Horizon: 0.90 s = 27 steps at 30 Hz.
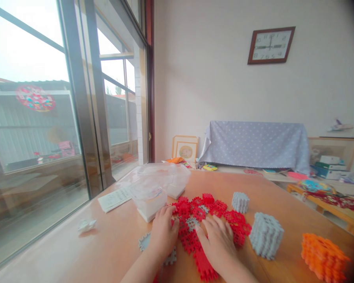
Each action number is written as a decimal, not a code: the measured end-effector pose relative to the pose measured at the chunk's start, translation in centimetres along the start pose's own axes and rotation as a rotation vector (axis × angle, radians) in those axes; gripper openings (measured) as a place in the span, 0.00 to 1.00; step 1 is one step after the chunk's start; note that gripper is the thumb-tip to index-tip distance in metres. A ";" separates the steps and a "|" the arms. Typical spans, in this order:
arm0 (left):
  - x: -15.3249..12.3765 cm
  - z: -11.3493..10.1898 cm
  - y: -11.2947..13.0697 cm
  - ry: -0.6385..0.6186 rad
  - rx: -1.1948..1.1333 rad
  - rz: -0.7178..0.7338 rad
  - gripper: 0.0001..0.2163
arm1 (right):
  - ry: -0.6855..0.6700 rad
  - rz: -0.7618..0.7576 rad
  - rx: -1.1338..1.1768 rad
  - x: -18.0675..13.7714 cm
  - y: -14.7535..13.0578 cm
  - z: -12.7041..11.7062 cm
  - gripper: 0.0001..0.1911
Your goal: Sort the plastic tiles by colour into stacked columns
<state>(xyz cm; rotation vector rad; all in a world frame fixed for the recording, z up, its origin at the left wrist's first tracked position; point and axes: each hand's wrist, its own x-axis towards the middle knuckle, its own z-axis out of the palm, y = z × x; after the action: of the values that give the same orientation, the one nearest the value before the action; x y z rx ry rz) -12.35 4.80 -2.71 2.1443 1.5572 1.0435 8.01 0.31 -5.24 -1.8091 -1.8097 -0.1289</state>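
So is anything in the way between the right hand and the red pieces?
Nothing visible: the right hand is right at the red pieces. The nearer gray stack stands to their right, not between.

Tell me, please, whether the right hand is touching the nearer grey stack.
Apart: the head view shows a strip of bare tabletop between the right hand and the nearer grey stack.

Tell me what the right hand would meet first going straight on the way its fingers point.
The right hand would probably meet the red pieces just ahead; depth is unclear, and it may be touching some.
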 end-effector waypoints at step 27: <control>-0.9 0.3 2.1 -0.325 0.009 0.064 0.13 | -0.164 0.024 0.670 0.6 -0.7 0.6 0.08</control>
<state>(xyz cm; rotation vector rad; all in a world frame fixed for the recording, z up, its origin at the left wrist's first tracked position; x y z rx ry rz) -10.77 3.29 -1.97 2.2475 1.3513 0.6630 7.22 1.01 -5.22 -1.3792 -1.6606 0.5834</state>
